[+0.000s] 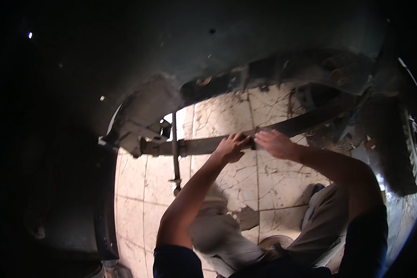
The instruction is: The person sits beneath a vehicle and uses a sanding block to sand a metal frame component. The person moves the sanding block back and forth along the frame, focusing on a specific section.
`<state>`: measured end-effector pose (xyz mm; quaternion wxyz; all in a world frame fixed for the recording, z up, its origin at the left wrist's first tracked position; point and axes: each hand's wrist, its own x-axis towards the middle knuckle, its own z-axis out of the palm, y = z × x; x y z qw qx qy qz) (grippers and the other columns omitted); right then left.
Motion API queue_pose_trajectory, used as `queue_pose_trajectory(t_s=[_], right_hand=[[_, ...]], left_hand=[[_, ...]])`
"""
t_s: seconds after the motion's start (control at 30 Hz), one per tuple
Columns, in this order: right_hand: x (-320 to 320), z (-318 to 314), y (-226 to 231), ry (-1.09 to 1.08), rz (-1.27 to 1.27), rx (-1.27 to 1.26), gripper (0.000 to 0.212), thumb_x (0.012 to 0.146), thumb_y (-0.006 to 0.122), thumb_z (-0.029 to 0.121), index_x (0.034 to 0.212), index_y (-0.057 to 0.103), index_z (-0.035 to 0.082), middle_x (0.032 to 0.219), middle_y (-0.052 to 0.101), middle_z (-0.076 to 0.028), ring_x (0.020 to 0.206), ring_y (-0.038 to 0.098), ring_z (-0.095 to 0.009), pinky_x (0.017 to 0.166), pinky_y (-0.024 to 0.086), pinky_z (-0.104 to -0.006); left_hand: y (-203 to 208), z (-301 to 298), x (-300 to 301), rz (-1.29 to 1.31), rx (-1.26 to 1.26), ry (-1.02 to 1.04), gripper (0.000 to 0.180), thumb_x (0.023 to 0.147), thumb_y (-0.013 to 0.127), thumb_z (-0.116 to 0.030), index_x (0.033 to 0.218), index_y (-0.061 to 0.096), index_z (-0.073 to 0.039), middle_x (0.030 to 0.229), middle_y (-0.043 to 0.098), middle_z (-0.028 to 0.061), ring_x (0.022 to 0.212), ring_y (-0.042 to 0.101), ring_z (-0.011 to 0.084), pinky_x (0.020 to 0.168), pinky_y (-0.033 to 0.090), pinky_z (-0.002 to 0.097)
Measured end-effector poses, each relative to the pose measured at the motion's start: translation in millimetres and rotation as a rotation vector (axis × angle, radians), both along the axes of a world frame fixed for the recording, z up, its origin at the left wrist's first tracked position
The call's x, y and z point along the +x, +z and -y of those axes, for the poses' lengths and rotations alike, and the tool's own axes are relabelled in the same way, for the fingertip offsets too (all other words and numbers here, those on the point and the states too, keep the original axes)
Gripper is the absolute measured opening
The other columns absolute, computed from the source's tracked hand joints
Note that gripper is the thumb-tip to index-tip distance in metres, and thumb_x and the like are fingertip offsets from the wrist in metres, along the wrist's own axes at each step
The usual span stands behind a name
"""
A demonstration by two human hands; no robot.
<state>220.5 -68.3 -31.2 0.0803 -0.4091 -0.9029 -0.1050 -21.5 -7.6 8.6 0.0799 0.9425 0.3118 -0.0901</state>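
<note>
A long dark leaf spring [201,147] runs across beneath a vehicle's body, from a bracket at the left toward the wheel at the right. My left hand [230,148] is closed over the spring near its middle, fingers curled over the top edge. Just to its right, my right hand [277,143] rests with fingers stretched out, the tips at a dark clip [253,139] around the spring. Whatever may lie between the two hands is too dark to make out. Another clip [182,148] sits on the spring left of my hands.
A thin upright rod [175,167] crosses the spring at the left, beside the metal bracket [133,134]. The dark body panel [208,51] hangs overhead. A tyre [401,153] stands at the right. Cracked pale tiles [278,185] cover the floor around my bent legs.
</note>
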Motion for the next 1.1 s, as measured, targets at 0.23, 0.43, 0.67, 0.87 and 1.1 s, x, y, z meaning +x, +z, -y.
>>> queue_pose_trajectory(t_s=[0.23,0.43,0.67,0.87,1.1], right_hand=[[-12.8,1.4,12.0,-0.069,0.087,-0.026,0.045,0.090,0.053,0.022,0.131,0.054,0.004,0.136,0.054,-0.011,0.125,0.050,-0.024,0.094,0.048,-0.0452],[-9.2,3.0,11.4,-0.048,0.081,-0.081,0.042,0.088,0.055,0.021,0.126,0.057,0.004,0.129,0.056,-0.009,0.121,0.052,-0.022,0.088,0.049,-0.0414],[-4.5,-5.9,5.6,-0.065,0.069,0.040,0.044,0.087,0.056,0.021,0.128,0.056,0.005,0.129,0.056,-0.008,0.122,0.052,-0.020,0.089,0.048,-0.0401],[6.6,-7.4,7.7,-0.067,0.097,-0.006,0.044,0.088,0.055,0.020,0.130,0.054,0.006,0.136,0.054,-0.010,0.126,0.049,-0.022,0.094,0.046,-0.0423],[2.4,-8.3,3.1,0.020,0.022,-0.002,0.045,0.088,0.054,0.022,0.129,0.055,0.006,0.133,0.055,-0.009,0.125,0.050,-0.022,0.094,0.046,-0.0431]], left_hand=[[5.0,-4.8,3.5,-0.026,-0.017,0.006,0.074,0.087,0.067,-0.030,0.151,0.032,-0.020,0.145,0.039,0.0144,0.132,0.041,0.0344,0.101,0.046,0.0437],[6.8,-4.3,3.8,-0.016,-0.022,0.018,0.072,0.088,0.066,-0.030,0.151,0.032,-0.021,0.145,0.039,0.0145,0.131,0.042,0.0343,0.101,0.046,0.0437],[6.0,-1.3,1.2,-0.042,0.013,0.023,0.071,0.089,0.065,-0.031,0.151,0.032,-0.020,0.146,0.038,0.0144,0.134,0.040,0.0341,0.102,0.044,0.0446],[14.7,-0.7,6.1,-0.021,-0.054,0.065,0.067,0.089,0.065,-0.029,0.149,0.036,-0.019,0.144,0.041,0.0136,0.130,0.043,0.0346,0.102,0.045,0.0445],[-0.9,-10.5,0.1,0.110,0.009,-0.023,0.058,0.088,0.064,-0.027,0.143,0.045,-0.021,0.134,0.048,0.0103,0.122,0.049,0.0323,0.095,0.048,0.0434]])
